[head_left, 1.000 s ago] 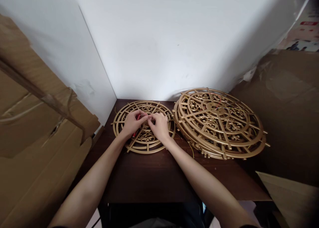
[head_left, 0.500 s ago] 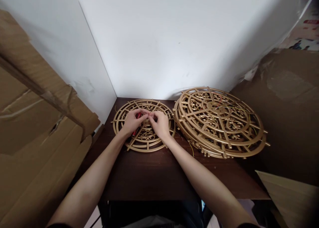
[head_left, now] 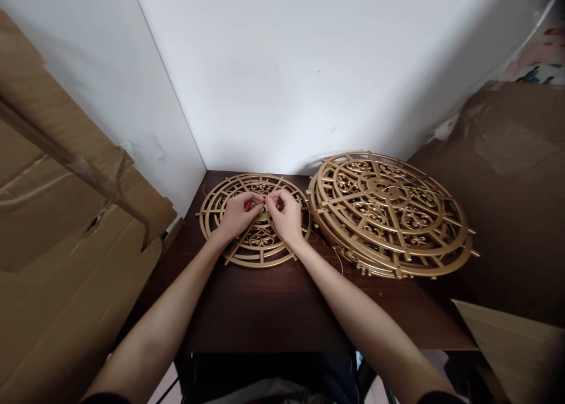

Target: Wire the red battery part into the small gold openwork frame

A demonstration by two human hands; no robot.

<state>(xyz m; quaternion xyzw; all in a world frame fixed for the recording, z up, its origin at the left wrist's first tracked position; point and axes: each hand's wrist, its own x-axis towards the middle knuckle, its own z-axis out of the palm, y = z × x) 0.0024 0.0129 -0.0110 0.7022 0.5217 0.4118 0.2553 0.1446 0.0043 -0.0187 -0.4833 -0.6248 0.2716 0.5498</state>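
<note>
My left hand (head_left: 239, 213) and my right hand (head_left: 285, 214) meet over the centre of a gold openwork disc (head_left: 265, 257) that lies flat on the dark wooden table. Both hands are closed, thumbs and fingertips pinched close together. Whatever is between the fingertips is too small to make out. A slim red tool (head_left: 248, 204) is tucked in my left hand, mostly covered by the fingers and palm. Scrollwork and spokes fill the disc, and my hands hide part of its middle.
To the right, a tilted stack of similar gold discs (head_left: 388, 216) carries thin yellow wires (head_left: 415, 189). Cardboard (head_left: 66, 216) stands at the left, and more cardboard (head_left: 512, 204) at the right. A white wall (head_left: 282, 80) rises behind the table (head_left: 265, 310).
Both hands stay at the disc's centre with small finger movements. Less of the red tool shows below the left hand now. The view has shifted slightly.
</note>
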